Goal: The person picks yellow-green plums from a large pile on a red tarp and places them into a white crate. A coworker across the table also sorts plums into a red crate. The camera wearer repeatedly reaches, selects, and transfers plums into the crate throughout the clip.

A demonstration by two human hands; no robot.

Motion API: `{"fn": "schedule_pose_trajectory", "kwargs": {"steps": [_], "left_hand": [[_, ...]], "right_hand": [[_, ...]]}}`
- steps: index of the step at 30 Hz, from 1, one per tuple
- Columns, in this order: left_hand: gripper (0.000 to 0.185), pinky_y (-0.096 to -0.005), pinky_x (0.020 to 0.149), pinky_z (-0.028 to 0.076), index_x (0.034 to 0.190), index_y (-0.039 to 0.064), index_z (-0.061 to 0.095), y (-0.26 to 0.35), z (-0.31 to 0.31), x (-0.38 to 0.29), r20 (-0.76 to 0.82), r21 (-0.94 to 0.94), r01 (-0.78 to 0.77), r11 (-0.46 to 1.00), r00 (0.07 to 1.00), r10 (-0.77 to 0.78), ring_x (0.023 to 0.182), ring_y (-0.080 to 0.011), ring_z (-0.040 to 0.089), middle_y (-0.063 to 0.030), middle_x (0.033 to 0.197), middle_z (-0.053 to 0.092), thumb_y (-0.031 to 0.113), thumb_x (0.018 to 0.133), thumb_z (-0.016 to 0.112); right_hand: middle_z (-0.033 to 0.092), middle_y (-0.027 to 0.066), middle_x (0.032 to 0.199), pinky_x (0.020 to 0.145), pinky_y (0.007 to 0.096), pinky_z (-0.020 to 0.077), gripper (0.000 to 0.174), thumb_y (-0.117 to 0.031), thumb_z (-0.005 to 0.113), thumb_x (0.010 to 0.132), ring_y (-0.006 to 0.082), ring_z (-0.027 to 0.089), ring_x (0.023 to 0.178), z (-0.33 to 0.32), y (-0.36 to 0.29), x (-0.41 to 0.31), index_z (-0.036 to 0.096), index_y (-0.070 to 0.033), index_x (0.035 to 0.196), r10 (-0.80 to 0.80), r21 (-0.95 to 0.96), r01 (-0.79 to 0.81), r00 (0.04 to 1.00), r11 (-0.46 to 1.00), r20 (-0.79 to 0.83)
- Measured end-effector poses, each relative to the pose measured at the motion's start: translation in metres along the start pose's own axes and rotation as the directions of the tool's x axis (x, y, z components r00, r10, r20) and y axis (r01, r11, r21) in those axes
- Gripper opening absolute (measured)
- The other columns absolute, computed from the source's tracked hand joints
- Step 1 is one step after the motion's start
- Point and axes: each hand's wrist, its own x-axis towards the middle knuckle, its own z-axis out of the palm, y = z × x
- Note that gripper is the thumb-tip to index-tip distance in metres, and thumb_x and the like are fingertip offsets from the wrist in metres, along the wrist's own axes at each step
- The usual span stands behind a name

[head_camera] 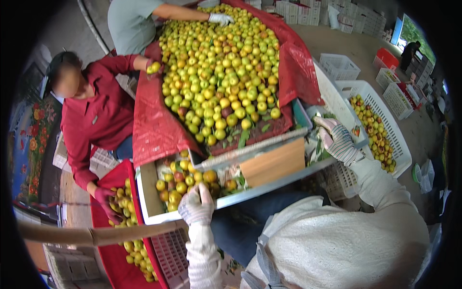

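My left hand (197,206), in a striped knit glove, is at the near wall of a metal-edged tray (223,203), its fingertips by yellow and reddish round fruit (180,182) that look like jujubes. Whether it grips one is hidden. Over the tray's right end hangs my right hand (339,139), gloved too, with thumb and forefinger apart and no fruit visible between them. Green leaves (319,150) lie just below it. Between my hands a tan board (273,161) spans the tray. Beyond, a large heap of yellow-green fruit (220,72) rests on red sheeting (162,123).
A white crate (402,151) of browner fruit stands at right. At left, a co-worker in red (101,97) holds fruit and reaches into a red crate (108,260). Another person's gloved hand (221,18) touches the heap. A bamboo pole (61,233) crosses lower left.
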Motion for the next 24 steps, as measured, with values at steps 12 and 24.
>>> {"fn": "schedule_pose_trajectory", "kwargs": {"steps": [12,24], "left_hand": [[0.029,-0.0239,0.066,0.046,0.105,0.002,0.068,0.140,0.057,0.140,0.583,-0.773,0.532,0.346,0.810,0.057,0.073,-0.0093,0.060,-0.0031,0.086,0.071,0.027,0.098,0.055],[0.035,-0.0250,0.063,0.047,0.103,0.002,0.067,0.113,0.132,0.180,0.478,-0.767,0.564,0.307,0.821,-0.314,0.066,-0.0101,0.058,-0.0061,0.082,0.070,0.033,0.099,0.052]], "right_hand": [[0.034,0.0185,0.150,0.113,0.0500,0.0266,0.057,-0.039,0.052,0.094,0.0389,0.030,0.138,0.155,-0.002,0.245,0.040,-0.016,0.145,-0.194,-0.087,0.250,0.891,0.964,0.412],[0.028,0.0079,0.156,0.114,0.0564,0.0192,0.073,-0.061,0.046,0.090,0.0457,0.026,0.139,0.155,0.004,0.206,0.034,-0.021,0.149,-0.443,0.023,0.613,0.545,0.790,0.712]]}}
